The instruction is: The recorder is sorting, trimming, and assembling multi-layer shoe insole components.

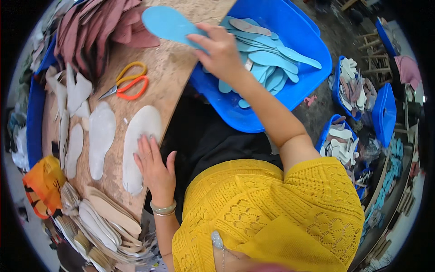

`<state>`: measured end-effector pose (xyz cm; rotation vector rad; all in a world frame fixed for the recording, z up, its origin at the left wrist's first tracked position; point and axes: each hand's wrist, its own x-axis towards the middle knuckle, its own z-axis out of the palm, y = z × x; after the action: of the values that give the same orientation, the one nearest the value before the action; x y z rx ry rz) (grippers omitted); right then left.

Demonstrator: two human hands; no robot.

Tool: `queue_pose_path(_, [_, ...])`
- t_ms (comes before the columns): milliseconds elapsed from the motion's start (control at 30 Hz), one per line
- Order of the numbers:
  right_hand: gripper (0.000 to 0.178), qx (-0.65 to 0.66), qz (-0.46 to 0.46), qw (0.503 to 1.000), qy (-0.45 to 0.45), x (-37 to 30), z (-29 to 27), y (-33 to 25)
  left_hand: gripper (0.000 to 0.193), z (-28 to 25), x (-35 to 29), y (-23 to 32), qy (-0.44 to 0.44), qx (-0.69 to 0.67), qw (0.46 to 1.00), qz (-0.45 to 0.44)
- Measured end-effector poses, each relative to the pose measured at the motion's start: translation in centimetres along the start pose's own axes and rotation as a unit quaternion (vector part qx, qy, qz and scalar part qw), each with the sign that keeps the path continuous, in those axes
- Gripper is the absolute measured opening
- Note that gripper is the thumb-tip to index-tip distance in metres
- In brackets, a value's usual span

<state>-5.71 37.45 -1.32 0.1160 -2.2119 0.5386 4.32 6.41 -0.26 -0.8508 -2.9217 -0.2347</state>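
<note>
My right hand (pixel 220 51) is closed on the heel end of a light blue insole (pixel 166 23), with the thumb and fingers pinching it above the far end of the wooden table. My left hand (pixel 156 168) lies with its fingers stretched out on a white insole (pixel 140 136) near the table's edge; it presses flat and does not grip. Left of that lies a second white insole (pixel 100 136), and beyond it a narrower one (pixel 74 152). A pair of scissors (pixel 126 84) with orange and yellow handles rests on the board, its handles apart.
A large blue bin (pixel 253 124) holding several light blue insoles (pixel 272 59) stands right of the table (pixel 167 68). Dusty-pink pieces (pixel 90 31) pile up at the far left. Stacked insoles (pixel 108 217) and an orange bag (pixel 45 181) occupy the near left. Smaller blue bins (pixel 337 93) stand farther right.
</note>
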Motion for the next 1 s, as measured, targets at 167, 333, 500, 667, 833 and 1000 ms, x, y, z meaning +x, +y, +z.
queue_pose_path(167, [0.032,-0.009,-0.034,0.999,-0.012,0.2,1.6,4.6,0.066,0.9,0.1,0.2,0.004,0.049,0.999,-0.016])
queue_pose_path(333, [0.062,-0.247,0.215,0.906,-0.268,-5.6,-4.6,20.4,0.066,1.3,0.4,0.3,0.018,0.071,0.997,-0.022])
queue_pose_path(500, [0.044,-0.402,0.240,0.790,-0.396,-16.1,-11.5,30.2,0.067,1.4,0.5,0.5,0.030,0.077,0.996,-0.030])
queue_pose_path(667, [0.035,-0.350,0.268,0.844,-0.306,-10.9,-15.2,24.2,0.069,1.3,0.4,0.6,0.020,0.062,0.997,-0.038])
queue_pose_path(833, [0.036,-0.328,0.185,0.902,-0.211,-4.1,-14.4,18.0,0.070,1.1,0.2,0.7,0.026,0.060,0.997,-0.034])
queue_pose_path(1000, [0.034,-0.193,0.303,0.862,-0.357,-7.7,-13.2,20.8,0.069,1.0,0.3,0.7,0.030,0.046,0.998,-0.024])
